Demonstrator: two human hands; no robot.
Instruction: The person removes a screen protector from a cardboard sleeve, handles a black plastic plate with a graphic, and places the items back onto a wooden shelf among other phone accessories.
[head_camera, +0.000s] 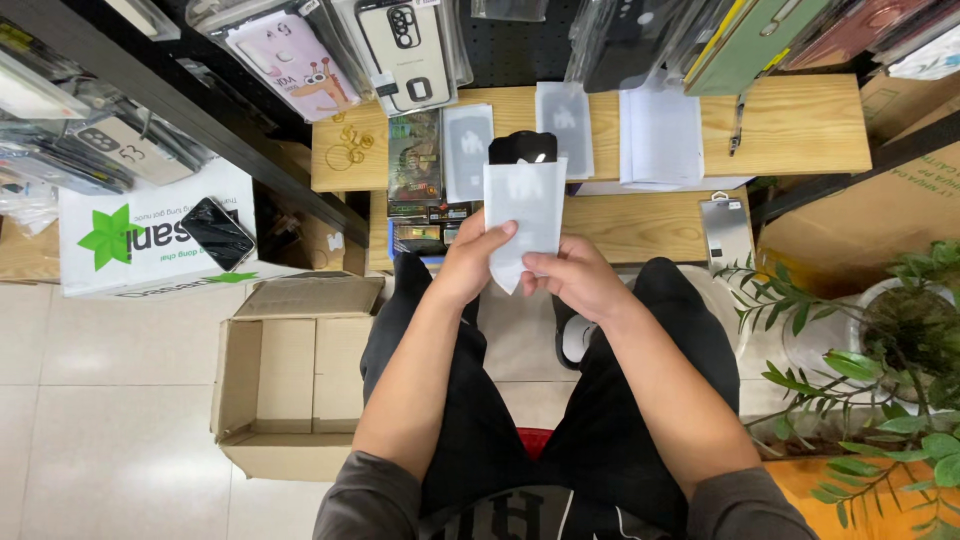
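You sit at a low wooden tabletop with an open, empty-looking cardboard box on the floor at your left and a leafy potted plant at your right. Above the tabletop hang packaged phone cases, and flat white sleeves lie in a row on the wood. Between your knees, above the tabletop's near edge, you hold a white paper sleeve upright, with a dark glossy sheet showing out of its top, only partly inside, so I judge the packing or unpacking half done. Your left hand pinches the sleeve's left edge; your right hand grips its lower corner. Nothing blocks your hands.
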